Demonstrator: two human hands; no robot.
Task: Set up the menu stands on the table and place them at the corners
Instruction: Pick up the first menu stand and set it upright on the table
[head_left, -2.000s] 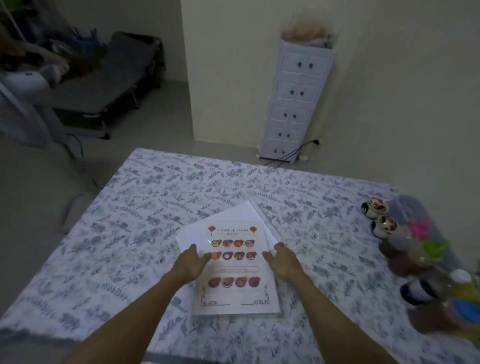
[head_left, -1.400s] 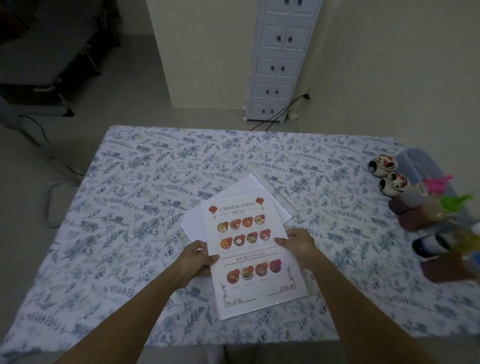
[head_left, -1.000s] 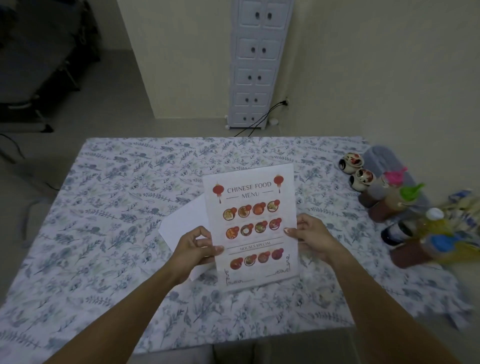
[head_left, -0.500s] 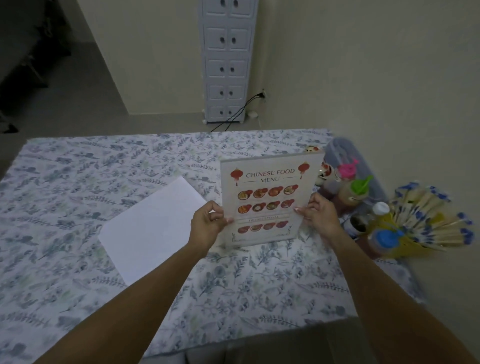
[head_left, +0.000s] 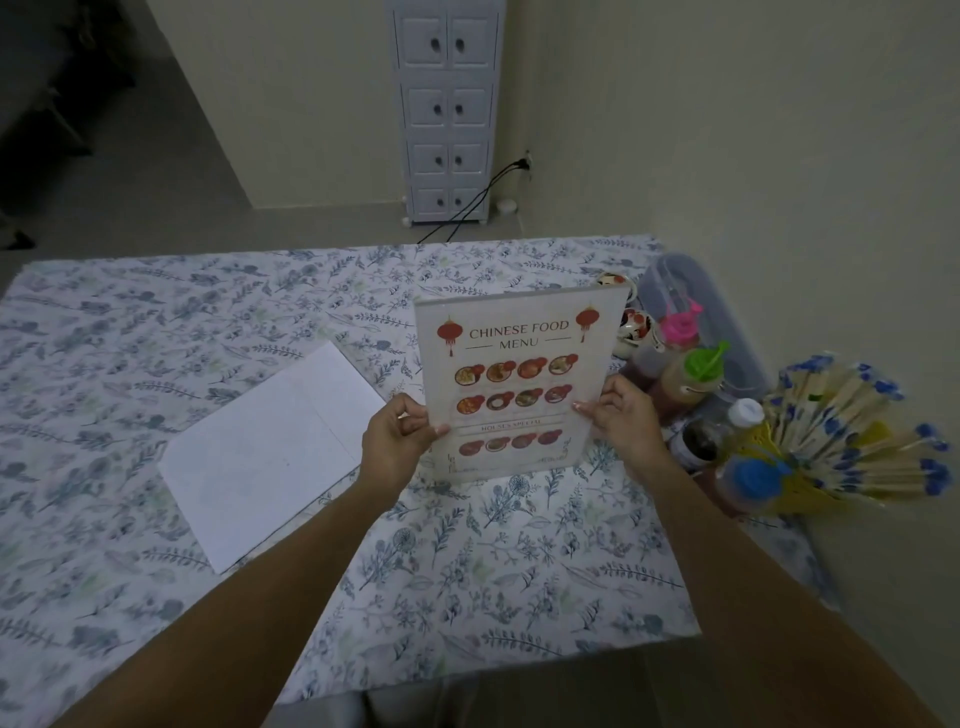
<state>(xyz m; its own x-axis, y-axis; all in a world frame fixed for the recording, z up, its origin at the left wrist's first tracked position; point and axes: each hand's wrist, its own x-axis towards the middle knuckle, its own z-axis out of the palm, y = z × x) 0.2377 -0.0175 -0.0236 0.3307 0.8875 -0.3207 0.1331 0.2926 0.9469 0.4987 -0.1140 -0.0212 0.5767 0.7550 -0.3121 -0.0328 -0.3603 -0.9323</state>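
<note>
A clear menu stand (head_left: 519, 374) with a "Chinese Food Menu" sheet inside stands upright, its bottom edge on or just above the floral tablecloth (head_left: 156, 332), right of the table's middle. My left hand (head_left: 397, 436) pinches its left edge. My right hand (head_left: 621, 415) grips its right edge. A white sheet (head_left: 270, 452) lies flat on the cloth to the left; whether it is another stand I cannot tell.
Sauce bottles with pink (head_left: 678, 327), green (head_left: 701, 364), white (head_left: 745, 413) and blue (head_left: 753, 478) caps crowd the table's right side beside a yellow holder of chopsticks (head_left: 852, 441). Small painted cups (head_left: 631, 325) sit behind the menu. A white drawer tower (head_left: 447, 109) stands against the far wall.
Both hands lifted the menu stand off the flat white sheet, tipped it upright and carried it rightward toward the bottles. The white sheet stayed on the cloth.
</note>
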